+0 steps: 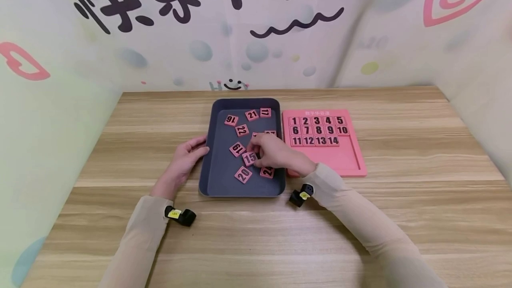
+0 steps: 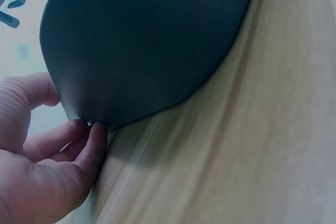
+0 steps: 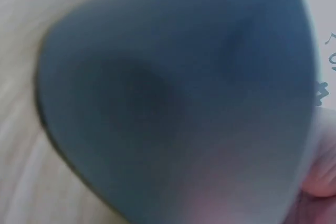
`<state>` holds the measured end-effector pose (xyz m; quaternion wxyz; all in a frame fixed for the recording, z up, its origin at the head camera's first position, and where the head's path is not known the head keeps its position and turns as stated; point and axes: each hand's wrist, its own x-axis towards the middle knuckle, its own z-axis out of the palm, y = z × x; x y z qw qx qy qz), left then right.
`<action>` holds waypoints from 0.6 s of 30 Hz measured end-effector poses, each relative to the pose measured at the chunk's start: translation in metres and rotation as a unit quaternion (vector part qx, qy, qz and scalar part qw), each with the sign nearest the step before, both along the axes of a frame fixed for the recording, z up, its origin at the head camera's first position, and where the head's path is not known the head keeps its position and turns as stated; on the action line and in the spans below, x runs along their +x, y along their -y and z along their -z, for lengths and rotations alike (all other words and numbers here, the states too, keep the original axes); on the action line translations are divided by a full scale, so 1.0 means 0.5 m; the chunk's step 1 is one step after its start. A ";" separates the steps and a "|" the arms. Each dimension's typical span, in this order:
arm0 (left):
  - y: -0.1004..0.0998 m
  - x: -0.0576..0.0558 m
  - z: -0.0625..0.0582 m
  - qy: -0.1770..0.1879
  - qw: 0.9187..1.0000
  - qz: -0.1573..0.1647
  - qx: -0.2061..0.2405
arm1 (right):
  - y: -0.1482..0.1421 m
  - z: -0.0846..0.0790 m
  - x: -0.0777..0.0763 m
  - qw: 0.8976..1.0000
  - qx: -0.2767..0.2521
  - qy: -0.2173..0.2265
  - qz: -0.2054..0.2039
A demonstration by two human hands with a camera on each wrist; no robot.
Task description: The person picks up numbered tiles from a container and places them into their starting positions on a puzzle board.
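In the head view my right hand [image 1: 274,150] is over the right half of the dark grey tray [image 1: 218,181], thumb and fingers pinching a pink number tile 15 [image 1: 250,158]. Around it in the tray lie tiles 19 [image 1: 237,149], 20 [image 1: 243,174] and 24 [image 1: 267,172]; my fingers partly cover others behind. My left hand [image 1: 185,159] rests at the tray's left side, its thumb tip at the rim. In the left wrist view, the fingertips of my left hand [image 2: 50,156] touch the outer wall. The right wrist view is blurred, mostly filled by the tray [image 3: 157,93].
Right of the tray lies a pink number board [image 1: 328,159], with tiles 1 to 14 set in rows. Farther back in the tray are tiles 16 [image 1: 231,120], 21 [image 1: 252,115], 17 [image 1: 265,112] and 22 [image 1: 242,130]. A printed cloth [image 1: 160,57] hangs behind the wooden table [image 1: 248,243].
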<state>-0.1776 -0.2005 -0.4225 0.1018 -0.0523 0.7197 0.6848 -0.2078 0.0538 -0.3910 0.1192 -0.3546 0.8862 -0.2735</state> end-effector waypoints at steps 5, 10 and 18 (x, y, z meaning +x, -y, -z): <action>-0.002 0.000 -0.001 0.001 1.000 -0.001 0.002 | -0.024 -0.023 0.003 0.999 -0.043 -0.007 0.021; -0.003 0.000 -0.003 0.003 1.000 0.000 -0.002 | -0.063 -0.048 0.009 0.996 -0.060 0.024 0.057; -0.004 0.002 -0.005 0.006 1.000 0.001 -0.009 | -0.164 -0.066 0.011 0.993 -0.079 0.020 0.085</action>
